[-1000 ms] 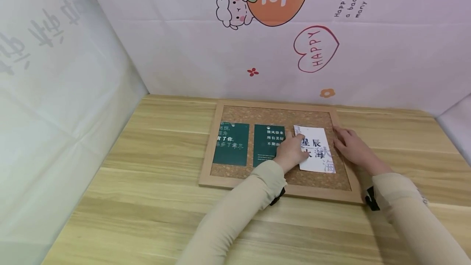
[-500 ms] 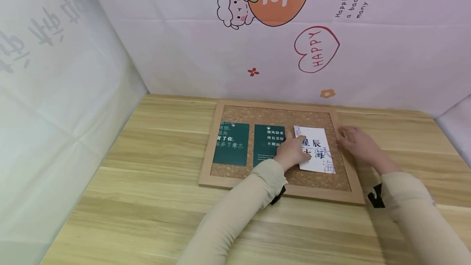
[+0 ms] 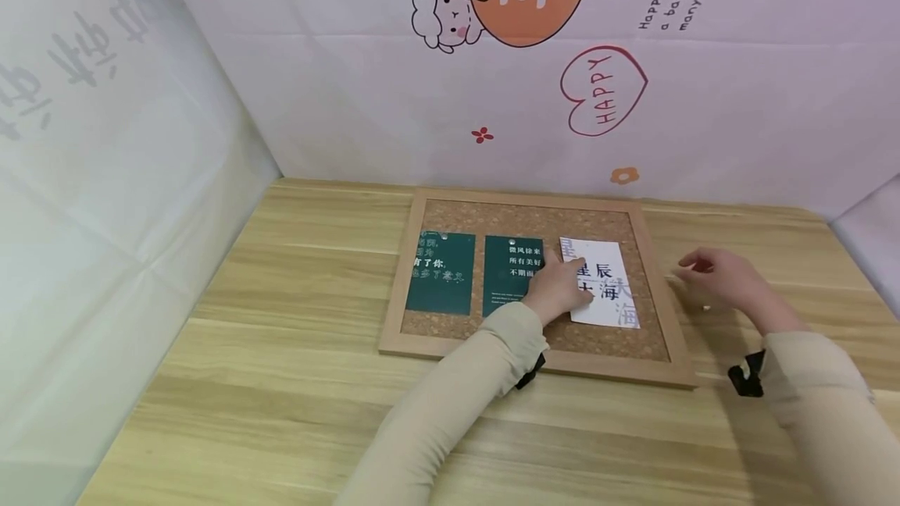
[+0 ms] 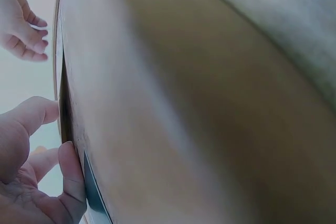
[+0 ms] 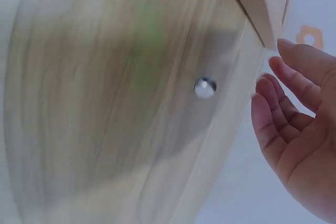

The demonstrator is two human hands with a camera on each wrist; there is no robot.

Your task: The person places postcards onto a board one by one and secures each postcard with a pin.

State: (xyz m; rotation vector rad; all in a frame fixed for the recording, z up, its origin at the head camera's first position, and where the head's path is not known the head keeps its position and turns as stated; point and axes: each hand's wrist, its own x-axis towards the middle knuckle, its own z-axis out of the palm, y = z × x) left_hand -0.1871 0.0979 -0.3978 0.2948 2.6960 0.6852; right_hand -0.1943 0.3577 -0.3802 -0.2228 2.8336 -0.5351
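On the cork board (image 3: 536,217), 2 green cards sit pinned; left hand (image 3: 558,287) presses the white card (image 3: 606,287) flat, and the empty, loosely open right hand (image 3: 724,279) hovers over a pin (image 5: 205,87) on the bench (image 3: 281,381) right of the board.

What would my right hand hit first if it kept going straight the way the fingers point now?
Probably the right edge of the cork board's wooden frame. The right hand hovers over the table, fingers pointing left toward it. A small round pushpin lies nearby; depth is unclear.

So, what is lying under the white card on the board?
The white card lies flat on the cork board, with cork showing around it. The left hand presses on its left edge and covers that part. Any pin under the hand cannot be seen.
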